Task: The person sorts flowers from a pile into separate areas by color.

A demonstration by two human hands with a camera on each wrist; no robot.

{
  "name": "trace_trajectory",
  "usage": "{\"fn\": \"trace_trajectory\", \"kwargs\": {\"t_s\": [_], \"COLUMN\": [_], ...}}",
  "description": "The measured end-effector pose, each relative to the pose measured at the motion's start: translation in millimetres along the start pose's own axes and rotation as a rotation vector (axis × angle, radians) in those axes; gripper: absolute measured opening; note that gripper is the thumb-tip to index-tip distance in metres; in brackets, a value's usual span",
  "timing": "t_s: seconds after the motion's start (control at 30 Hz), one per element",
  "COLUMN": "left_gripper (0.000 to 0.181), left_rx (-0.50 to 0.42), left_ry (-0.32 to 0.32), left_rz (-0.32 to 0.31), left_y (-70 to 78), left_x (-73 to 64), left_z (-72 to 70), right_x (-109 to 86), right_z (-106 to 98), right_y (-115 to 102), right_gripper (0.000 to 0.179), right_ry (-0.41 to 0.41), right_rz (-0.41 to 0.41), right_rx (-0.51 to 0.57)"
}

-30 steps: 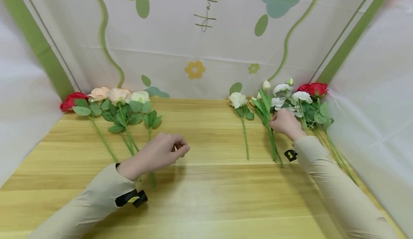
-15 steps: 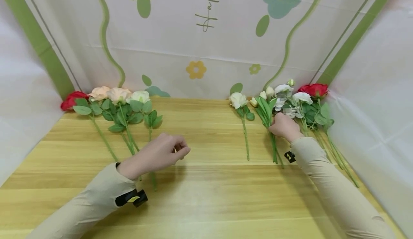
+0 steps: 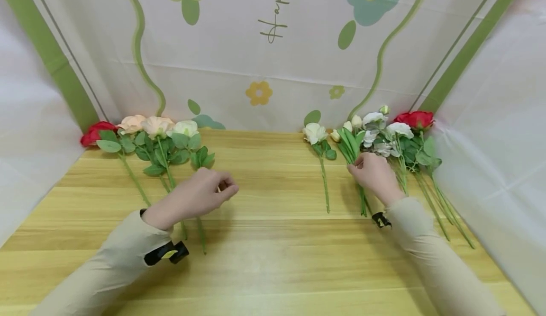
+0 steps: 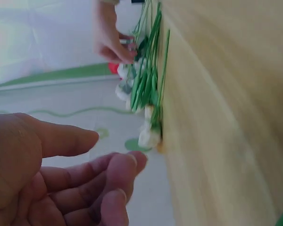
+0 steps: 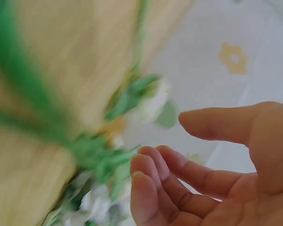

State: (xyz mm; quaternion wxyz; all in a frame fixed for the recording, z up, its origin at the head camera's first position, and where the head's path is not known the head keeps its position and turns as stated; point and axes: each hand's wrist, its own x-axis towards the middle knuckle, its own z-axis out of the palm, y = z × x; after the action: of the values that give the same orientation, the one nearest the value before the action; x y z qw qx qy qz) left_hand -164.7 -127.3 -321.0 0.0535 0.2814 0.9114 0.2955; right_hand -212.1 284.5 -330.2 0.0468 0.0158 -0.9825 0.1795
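My right hand (image 3: pixel 377 176) hovers over the green stems of a bunch of white tulips (image 3: pixel 347 144) lying at the right of the table. In the right wrist view a gap shows between that hand's thumb and fingers (image 5: pixel 148 167), with nothing held. Left of the tulips lies a single white rose (image 3: pixel 315 133). White flowers (image 3: pixel 399 129) and a red flower (image 3: pixel 415 118) lie to their right. My left hand (image 3: pixel 194 197) is held above the stems of the left flowers, fingers loosely curled around nothing; the left wrist view shows the thumb apart from the fingers.
On the left of the wooden table (image 3: pixel 273 259) lie a red flower (image 3: pixel 98 133), peach flowers (image 3: pixel 157 126) and a cream-white flower (image 3: pixel 184 128), with long stems toward me. A printed white cloth (image 3: pixel 222 46) stands behind, and white sheets (image 3: pixel 495 140) close both sides.
My right hand has come off the tulip stems and drawn slightly toward me, with thumb and fingers parting. The left hand has shifted a little left. The tulips stay on the table.
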Motion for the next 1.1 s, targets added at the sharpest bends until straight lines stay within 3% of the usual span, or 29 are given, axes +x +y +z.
{"fn": "trace_trajectory", "kwargs": {"t_s": [0.1,0.23,0.37,0.47,0.77,1.1], "left_gripper": [0.023,0.043,0.052,0.048,0.039,0.032], "left_rx": [0.072,0.143,0.176,0.192,0.213,0.203], "left_ry": [0.011,-0.012,-0.050,-0.078,-0.201,-0.150], "left_rz": [-0.089,-0.247,-0.389,-0.454,-0.538,-0.568], "left_y": [-7.8,-22.1,-36.5,-45.2,-62.8,-66.6], "left_x": [-1.6,-4.3,-6.7,-6.6,-5.7,-10.1], "left_z": [-11.6,-28.7,-43.0,-48.9,-47.7,-44.0], "right_x": [-13.9,-29.5,-38.1,-40.3,-39.9,-42.1], "right_z": [3,4,5,6,11,13], "right_y": [-23,-54,-72,-77,-79,-78], "right_gripper": [0.031,0.027,0.023,0.020,0.016,0.016], "right_ry": [0.007,-0.008,-0.029,-0.064,-0.111,-0.114], "right_rz": [-0.076,-0.162,-0.193,-0.206,-0.260,-0.258], "right_rx": [0.060,0.141,0.211,0.255,0.295,0.286]}}
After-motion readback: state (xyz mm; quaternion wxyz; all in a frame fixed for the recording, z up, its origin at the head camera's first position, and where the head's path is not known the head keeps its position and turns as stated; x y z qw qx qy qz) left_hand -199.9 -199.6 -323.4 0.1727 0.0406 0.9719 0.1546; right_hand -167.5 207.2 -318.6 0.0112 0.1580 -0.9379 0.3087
